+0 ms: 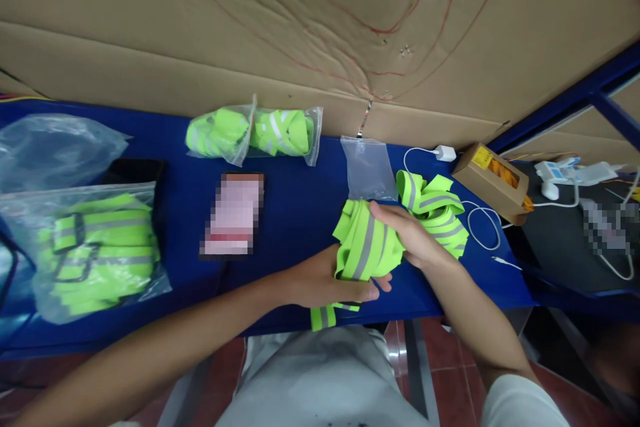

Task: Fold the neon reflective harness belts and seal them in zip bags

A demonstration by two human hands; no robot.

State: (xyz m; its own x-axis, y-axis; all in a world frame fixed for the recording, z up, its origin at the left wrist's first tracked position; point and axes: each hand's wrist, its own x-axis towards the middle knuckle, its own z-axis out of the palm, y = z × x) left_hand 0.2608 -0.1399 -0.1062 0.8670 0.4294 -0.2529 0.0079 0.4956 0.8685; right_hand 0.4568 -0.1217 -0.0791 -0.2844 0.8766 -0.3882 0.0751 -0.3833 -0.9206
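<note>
Between my two hands is a folded bundle of neon-yellow reflective strap (367, 240) with a grey stripe along it. My left hand (320, 280) cups the bundle from below and the left side, fingers wrapped under it. From above and the right, my right hand (407, 237) grips it, thumb on top. A loose end of the strap (323, 317) hangs below my left hand at the table's front edge. More loosely coiled reflective strap (440, 213) lies just behind my right hand. An empty clear zip bag (369, 170) lies flat beyond the bundle.
Filled bags of reflective strap lie at the back (283, 133) and left (103, 247) of the blue table (295, 203). A phone (234, 213) lies left of centre. At right are a cardboard box (493, 180), a white cable (483, 227) and a charger (445, 153). A cardboard wall (250, 60) stands behind.
</note>
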